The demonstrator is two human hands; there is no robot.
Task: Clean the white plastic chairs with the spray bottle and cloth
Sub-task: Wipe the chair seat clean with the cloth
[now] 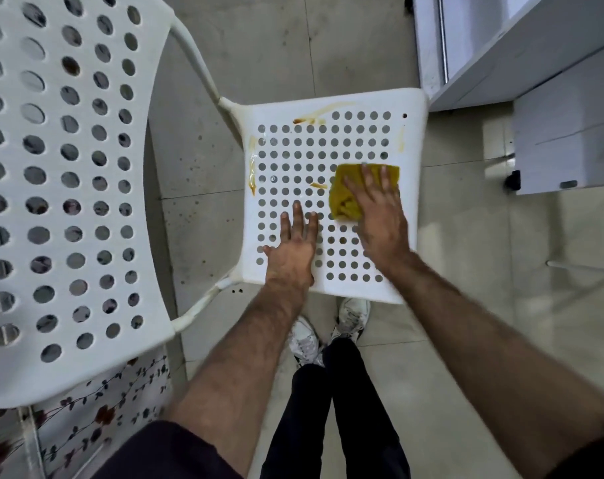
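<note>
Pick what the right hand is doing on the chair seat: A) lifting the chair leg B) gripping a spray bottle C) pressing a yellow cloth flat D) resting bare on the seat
C: the right hand lies with straight fingers on the yellow cloth, pressing it onto the perforated seat; no spray bottle is in view.

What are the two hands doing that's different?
The right hand presses a yellow cloth onto the chair seat; the left hand has nothing under it but the seat. The right hand sits farther out on the seat, the left hand nearer its front edge. Both lie flat with straight fingers on the same white seat with holes.
</note>
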